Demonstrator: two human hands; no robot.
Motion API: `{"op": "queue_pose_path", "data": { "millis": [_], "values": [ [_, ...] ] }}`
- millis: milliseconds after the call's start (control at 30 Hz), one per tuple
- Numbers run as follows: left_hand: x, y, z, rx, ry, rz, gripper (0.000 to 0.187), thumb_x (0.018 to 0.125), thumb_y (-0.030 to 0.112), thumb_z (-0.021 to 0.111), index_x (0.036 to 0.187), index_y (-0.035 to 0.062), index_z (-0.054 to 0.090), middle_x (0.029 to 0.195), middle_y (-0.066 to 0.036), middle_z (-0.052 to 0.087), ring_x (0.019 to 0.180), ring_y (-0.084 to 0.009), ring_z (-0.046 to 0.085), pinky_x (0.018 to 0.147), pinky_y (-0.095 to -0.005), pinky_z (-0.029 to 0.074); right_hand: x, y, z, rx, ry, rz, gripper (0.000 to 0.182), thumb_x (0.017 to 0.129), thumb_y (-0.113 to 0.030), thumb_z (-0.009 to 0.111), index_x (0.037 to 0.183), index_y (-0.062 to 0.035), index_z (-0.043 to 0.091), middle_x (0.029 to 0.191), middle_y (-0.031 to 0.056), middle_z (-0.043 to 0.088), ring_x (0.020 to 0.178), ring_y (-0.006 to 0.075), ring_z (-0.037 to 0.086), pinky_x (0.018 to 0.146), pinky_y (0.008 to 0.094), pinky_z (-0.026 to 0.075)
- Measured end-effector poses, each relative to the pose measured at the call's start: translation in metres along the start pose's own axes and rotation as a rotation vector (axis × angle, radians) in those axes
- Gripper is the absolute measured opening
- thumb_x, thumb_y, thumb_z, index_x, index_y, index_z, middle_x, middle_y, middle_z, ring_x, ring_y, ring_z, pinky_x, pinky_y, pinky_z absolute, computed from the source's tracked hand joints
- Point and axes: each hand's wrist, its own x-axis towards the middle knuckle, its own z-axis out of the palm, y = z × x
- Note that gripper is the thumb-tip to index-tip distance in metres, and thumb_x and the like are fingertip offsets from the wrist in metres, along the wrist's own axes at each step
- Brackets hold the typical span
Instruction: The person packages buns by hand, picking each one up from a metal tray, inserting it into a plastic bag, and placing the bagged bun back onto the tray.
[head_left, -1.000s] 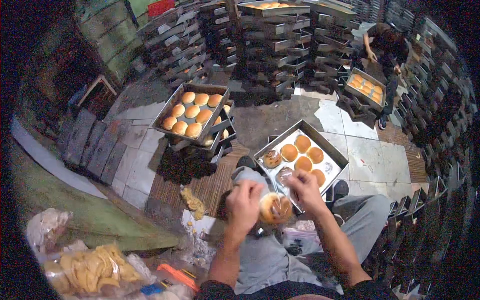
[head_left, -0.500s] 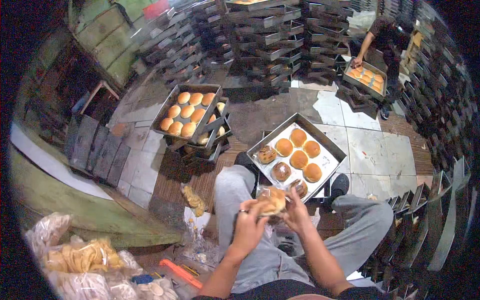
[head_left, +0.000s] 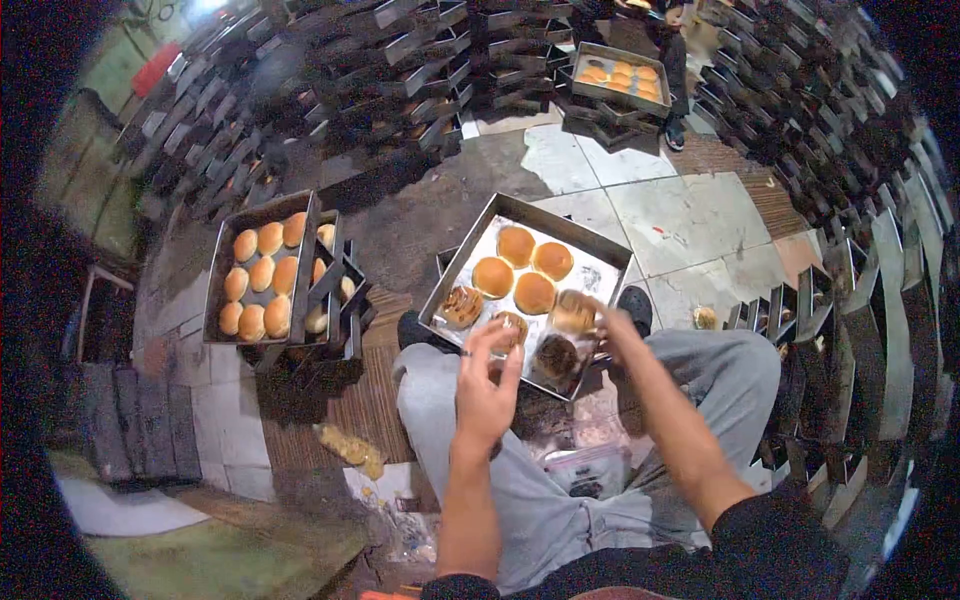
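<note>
A square metal tray [head_left: 462,235] lined with white paper stands between my knees. Plain golden buns [head_left: 515,245] fill its far part. A streaked bun [head_left: 462,306] lies at its left corner and a dark-topped bun [head_left: 557,357] near its front corner. My right hand [head_left: 622,338], blurred by motion, grips the side of a pale brown bun [head_left: 575,312] over the right part of the tray. At the front edge my left hand [head_left: 486,388] has thumb and fingers apart, beside a brown bun [head_left: 511,330] partly hidden by its fingertips.
Stacked trays of buns [head_left: 262,272] stand to the left. Farther off, another bun tray [head_left: 620,80] sits before a person in dark clothes [head_left: 675,75]. Dark tray stacks [head_left: 375,90] line the back and right. A clear plastic container [head_left: 588,470] lies between my legs.
Both hands have parted and moved forward from my lap to the tray, and the wrapped bun is out of my left hand. The view has shifted; the other person's hand has left the far tray.
</note>
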Motion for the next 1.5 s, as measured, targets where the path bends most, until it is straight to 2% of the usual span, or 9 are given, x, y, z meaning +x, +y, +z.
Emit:
{"op": "queue_pose_path", "data": {
  "millis": [133, 367, 400, 667, 800, 1067, 1200, 1333, 1500],
  "values": [
    [0.002, -0.014, -0.018, -0.002, -0.059, -0.069, 0.026, 0.100, 0.016, 0.062, 0.122, 0.0035, 0.064, 0.132, -0.013, 0.059, 0.119, -0.0241, 0.060, 0.095, -0.0363, 0.052, 0.076, 0.026, -0.076, -0.882, 0.504, -0.468, 0.051, 0.093, -0.041, 0.065, 0.117, 0.0036, 0.064, 0.114, 0.0249, 0.070, 0.092, 0.0317, 0.073, 0.079, 0.0448, 0.057],
    [-0.007, -0.011, -0.036, -0.094, -0.125, -0.121, 0.028, 0.099, 0.016, 0.063, 0.124, 0.0025, 0.063, 0.117, -0.014, 0.065, 0.103, -0.0219, 0.065, 0.085, -0.0335, 0.053, -0.158, 0.100, 0.002, -1.304, -0.104, -0.835, 0.024, 0.093, -0.026, 0.068, 0.097, -0.0019, 0.067, 0.077, 0.0206, 0.065, 0.068, 0.0375, 0.064, 0.067, 0.0479, 0.052],
    [-0.009, -0.013, -0.033, -0.088, -0.180, -0.149, 0.028, 0.100, 0.016, 0.063, 0.125, 0.0037, 0.064, 0.113, -0.012, 0.065, 0.099, -0.0176, 0.065, 0.083, -0.0311, 0.052, -0.190, 0.107, 0.013, -1.371, -0.182, -0.548, 0.022, 0.091, -0.023, 0.068, 0.105, -0.0052, 0.068, 0.089, 0.0204, 0.066, 0.075, 0.0396, 0.064, 0.070, 0.0484, 0.054],
    [-0.104, 0.018, 0.020, -0.011, -0.289, -0.157, 0.030, 0.098, 0.022, 0.063, 0.122, 0.0036, 0.065, 0.115, -0.021, 0.066, 0.105, -0.0382, 0.064, 0.093, -0.0437, 0.051, -0.214, 0.164, 0.005, -1.656, -0.132, -0.890, 0.032, 0.084, -0.018, 0.068, 0.115, -0.0080, 0.067, 0.120, 0.0167, 0.061, 0.110, 0.0380, 0.057, 0.086, 0.0519, 0.046],
    [-0.181, -0.029, 0.064, 0.176, -0.355, 0.084, 0.030, 0.100, 0.025, 0.061, 0.121, 0.0043, 0.065, 0.119, -0.022, 0.065, 0.111, -0.0393, 0.063, 0.095, -0.0464, 0.050, -0.200, 0.193, -0.017, -1.442, -0.063, -1.103, 0.042, 0.078, -0.022, 0.074, 0.116, -0.0069, 0.065, 0.114, 0.0152, 0.060, 0.112, 0.0365, 0.052, 0.092, 0.0531, 0.037],
    [-0.184, -0.001, 0.053, 0.269, -0.451, -0.413, 0.040, 0.103, 0.032, 0.053, 0.131, 0.0035, 0.055, 0.108, -0.027, 0.068, 0.106, -0.0439, 0.064, 0.091, -0.0491, 0.050, -0.248, 0.134, -0.016, -1.331, -0.143, -0.895, 0.042, 0.075, -0.008, 0.072, 0.116, -0.0082, 0.065, 0.116, 0.0176, 0.058, 0.110, 0.0397, 0.052, 0.093, 0.0537, 0.041],
    [-0.171, -0.007, 0.064, 0.427, -0.156, 0.208, 0.048, 0.091, 0.035, 0.073, 0.124, 0.0029, 0.061, 0.111, -0.024, 0.070, 0.105, -0.0354, 0.067, 0.096, -0.0435, 0.048, -0.221, 0.099, -0.023, -1.096, -0.177, -1.001, 0.029, 0.073, 0.002, 0.067, 0.101, -0.0054, 0.071, 0.110, 0.0198, 0.062, 0.105, 0.0386, 0.059, 0.092, 0.0476, 0.049],
    [-0.112, -0.008, 0.056, 0.298, -0.585, -0.307, 0.033, 0.080, 0.030, 0.080, 0.105, 0.0120, 0.071, 0.103, -0.009, 0.074, 0.107, -0.0288, 0.066, 0.109, -0.0480, 0.036, -0.247, 0.005, -0.036, -0.751, -0.192, -1.163, 0.023, 0.073, 0.006, 0.068, 0.095, -0.0015, 0.072, 0.087, 0.0140, 0.067, 0.079, 0.0306, 0.068, 0.070, 0.0350, 0.055],
    [-0.060, 0.063, 0.049, 0.872, -0.581, 0.390, 0.027, 0.079, 0.020, 0.075, 0.104, 0.0131, 0.068, 0.097, -0.007, 0.069, 0.107, -0.0237, 0.065, 0.107, -0.0503, 0.037, -0.268, -0.002, -0.046, -0.687, -0.356, -1.043, 0.028, 0.085, -0.014, 0.076, 0.109, -0.0005, 0.072, 0.111, 0.0178, 0.071, 0.100, 0.0295, 0.072, 0.084, 0.0376, 0.056]
  ]
}}
